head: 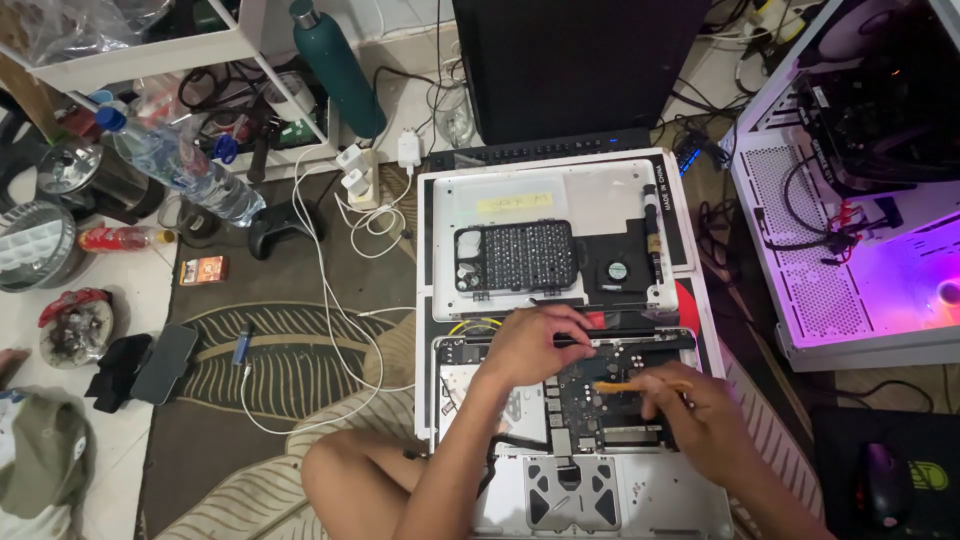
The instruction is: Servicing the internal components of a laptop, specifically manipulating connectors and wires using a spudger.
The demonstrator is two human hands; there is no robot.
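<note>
At the lower centre of the frame an opened laptop (590,440) lies bottom side up on a white board (700,300) on the floor, its circuit board (590,395) bare. The left hand (530,345) rests on the laptop's upper edge, fingers curled loosely and holding nothing I can make out. The right hand (690,405) pinches an orange pry tool (640,385), its tip lying on the circuit board.

The circuit board looks thin, stiff and fragile, so it is best touched at its edges, never on the chips. The pry tool looks light and slightly springy and suits a fingertip grip near its back end.

Above, the removed bottom cover (550,200) carries a black case of screwdriver bits (515,257), a small fan (618,270) and a screwdriver (652,225).
</note>
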